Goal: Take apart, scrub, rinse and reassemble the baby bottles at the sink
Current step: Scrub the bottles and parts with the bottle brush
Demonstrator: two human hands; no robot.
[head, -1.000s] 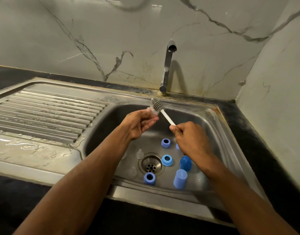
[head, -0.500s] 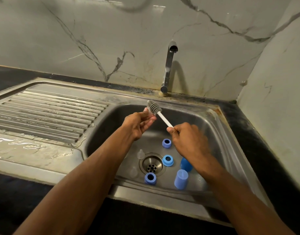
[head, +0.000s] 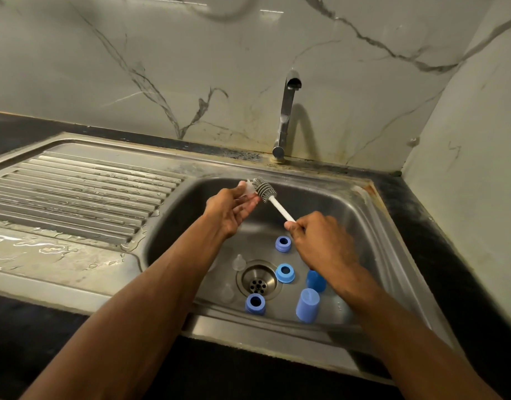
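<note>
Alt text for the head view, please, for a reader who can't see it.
Over a steel sink, the right hand holds a bottle brush against a clear teat pinched in the left hand. Three blue collars and two blue caps lie near the drain; the tap is off.

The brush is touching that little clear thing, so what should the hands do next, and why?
Probably keep rubbing the brush over the clear teat. The left hand holds the teat against the grey bristles, and the right hand grips the white handle. The tap is dry, so rinsing seems to come later.
</note>
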